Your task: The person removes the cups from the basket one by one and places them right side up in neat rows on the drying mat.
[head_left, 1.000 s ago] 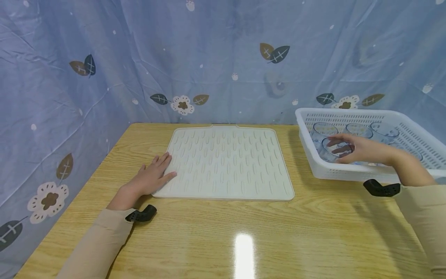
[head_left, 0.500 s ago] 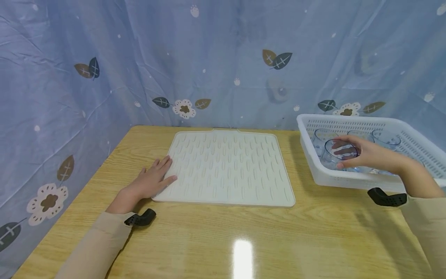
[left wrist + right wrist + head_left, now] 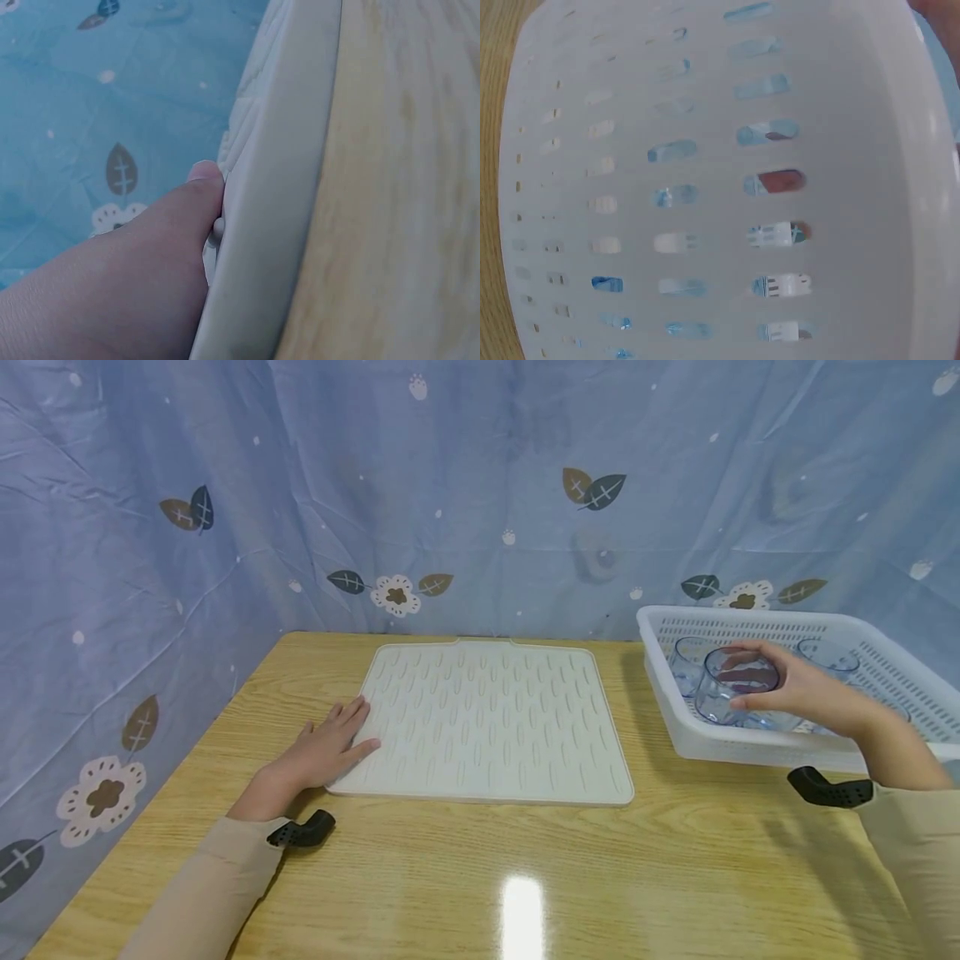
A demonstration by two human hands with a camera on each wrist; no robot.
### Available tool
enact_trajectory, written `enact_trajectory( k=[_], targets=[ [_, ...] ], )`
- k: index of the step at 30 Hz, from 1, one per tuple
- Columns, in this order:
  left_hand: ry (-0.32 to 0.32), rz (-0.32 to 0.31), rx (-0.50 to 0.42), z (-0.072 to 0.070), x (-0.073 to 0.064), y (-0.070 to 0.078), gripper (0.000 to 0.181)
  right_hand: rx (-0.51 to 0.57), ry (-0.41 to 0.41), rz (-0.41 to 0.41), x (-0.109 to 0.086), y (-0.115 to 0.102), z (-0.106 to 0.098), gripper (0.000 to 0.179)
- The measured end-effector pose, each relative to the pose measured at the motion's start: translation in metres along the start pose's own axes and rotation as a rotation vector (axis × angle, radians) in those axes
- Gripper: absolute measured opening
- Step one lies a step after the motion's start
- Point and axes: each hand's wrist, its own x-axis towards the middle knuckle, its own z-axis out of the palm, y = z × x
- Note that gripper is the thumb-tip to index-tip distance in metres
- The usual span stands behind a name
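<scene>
My right hand (image 3: 806, 697) grips a clear drinking glass (image 3: 714, 700) near its rim, with fingers inside and the thumb on the near side. The glass is raised above its neighbours, still within the outline of the white plastic basket (image 3: 678, 727). On the left, my left hand (image 3: 322, 750) lies with fingers spread on the left edge of a pale ridged drying mat (image 3: 487, 718). In the left wrist view its thumb (image 3: 199, 195) rests along the mat's edge (image 3: 277, 172). The basket's slotted wall (image 3: 855, 225) hides most of my right hand in the right wrist view.
Several other clear glasses, one at the back left (image 3: 686, 672) and another farther right (image 3: 827, 656), stand in the basket. The wooden table (image 3: 420, 860) carries the mat and basket. A blue patterned curtain (image 3: 465, 485) hangs behind and along the left.
My right fingers have closed on the glass and lifted it slightly above the others. The left hand keeps its place on the mat. The head view has tilted a little.
</scene>
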Motion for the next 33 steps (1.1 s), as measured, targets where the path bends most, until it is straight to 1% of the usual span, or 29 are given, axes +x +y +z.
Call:
enact_trajectory(
  k=[4, 11, 15, 18, 22, 28, 32, 33],
  targets=[
    [0.003, 0.01, -0.008, -0.001, 0.001, 0.001, 0.083, 0.028, 0.025, -0.027, -0.001, -0.001, -0.001, 0.066],
    [0.005, 0.009, -0.008, -0.003, 0.003, 0.001, 0.082, 0.063, 0.119, -0.054, -0.001, -0.005, 0.001, 0.065],
    [0.002, 0.006, -0.001, -0.003, 0.003, 0.001, 0.082, 0.102, 0.123, -0.082, -0.001, -0.007, -0.002, 0.063],
    [0.0, 0.004, 0.001, -0.003, 0.002, 0.002, 0.082, 0.12, 0.11, -0.092, -0.002, -0.008, -0.004, 0.061],
    [0.004, 0.005, 0.001, -0.003, 0.001, 0.003, 0.082, 0.092, 0.12, -0.074, -0.001, -0.013, -0.003, 0.06],
    [0.006, 0.005, -0.003, -0.001, 0.0, 0.002, 0.082, 0.054, 0.127, -0.071, 0.0, -0.02, 0.0, 0.059],
    [0.003, 0.003, -0.003, 0.0, 0.0, 0.002, 0.082, 0.043, 0.141, -0.08, 0.002, -0.027, 0.003, 0.056],
    [0.003, 0.002, -0.002, 0.001, 0.0, 0.001, 0.082, 0.048, 0.138, -0.092, 0.003, -0.029, 0.004, 0.056]
  ],
)
